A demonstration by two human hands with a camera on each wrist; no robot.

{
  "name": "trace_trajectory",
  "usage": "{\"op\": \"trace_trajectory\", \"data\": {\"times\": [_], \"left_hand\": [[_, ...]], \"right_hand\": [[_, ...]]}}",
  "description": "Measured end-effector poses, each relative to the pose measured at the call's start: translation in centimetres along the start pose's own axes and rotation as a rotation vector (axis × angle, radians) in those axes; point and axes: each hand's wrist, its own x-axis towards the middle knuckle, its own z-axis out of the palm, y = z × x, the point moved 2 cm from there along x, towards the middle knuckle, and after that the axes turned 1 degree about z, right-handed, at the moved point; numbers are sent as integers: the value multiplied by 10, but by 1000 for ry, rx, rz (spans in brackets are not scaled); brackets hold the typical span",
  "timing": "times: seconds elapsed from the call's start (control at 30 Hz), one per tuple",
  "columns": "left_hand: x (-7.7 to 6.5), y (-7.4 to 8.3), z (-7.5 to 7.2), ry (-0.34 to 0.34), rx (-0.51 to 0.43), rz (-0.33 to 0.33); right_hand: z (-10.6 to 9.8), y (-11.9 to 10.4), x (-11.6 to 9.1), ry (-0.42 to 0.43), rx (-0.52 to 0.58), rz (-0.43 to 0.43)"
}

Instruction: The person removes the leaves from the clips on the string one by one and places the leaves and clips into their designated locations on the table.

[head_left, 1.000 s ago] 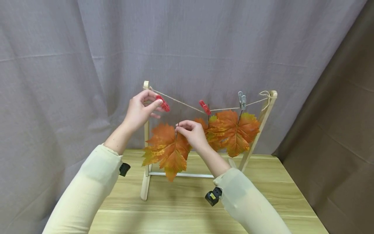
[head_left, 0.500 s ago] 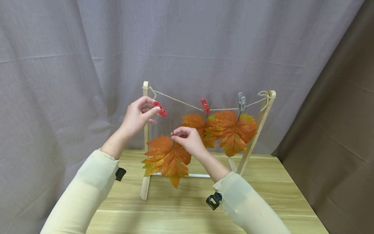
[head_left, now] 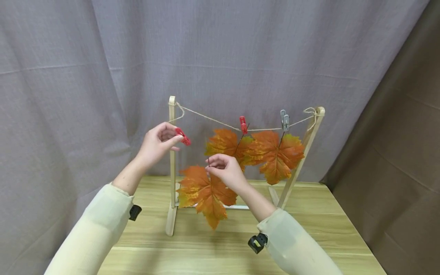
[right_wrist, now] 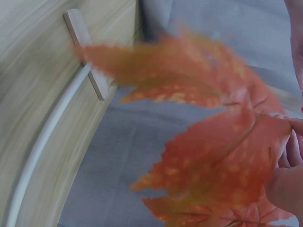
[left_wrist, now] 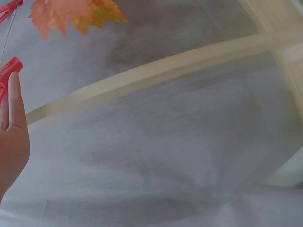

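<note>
My left hand (head_left: 156, 143) pinches a red clothespin (head_left: 183, 136) between thumb and fingers, near the left post and below the string. In the left wrist view the same clothespin (left_wrist: 8, 75) shows at the left edge. My right hand (head_left: 227, 170) pinches the thin stem of an orange maple leaf (head_left: 207, 193), which hangs below the fingers, in front of the rack. Its lobes fill much of the right wrist view. A second red clothespin (head_left: 243, 124) on the string (head_left: 213, 119) holds another leaf (head_left: 225, 143). A grey clothespin (head_left: 285, 120) holds a third leaf (head_left: 278, 156), overlapping that one.
The wooden rack has a left post (head_left: 172, 168) and a right post (head_left: 302, 152), joined low down by a white bar (head_left: 237, 207). It stands on a wood-grain table (head_left: 192, 248). Grey curtain (head_left: 220, 57) hangs behind, with a darker curtain (head_left: 388, 152) at the right.
My left hand has moved down and left with the red clothespin, away from the string. My right hand has lowered with its leaf. The leaf under the other red clothespin has swung left.
</note>
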Motion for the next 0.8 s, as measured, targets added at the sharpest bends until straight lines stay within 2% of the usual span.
{"op": "trace_trajectory", "data": {"times": [0.37,0.63,0.8], "left_hand": [[-12,-13,-5,-10,24,-27],[-26,-25,-10,-7,5,-62],[-36,-37,-16,-15,54,-101]], "right_hand": [[-19,9,-6,75,-23,31],[-37,14,-18,79,-96,80],[-50,17,-27,81,-100,96]]}}
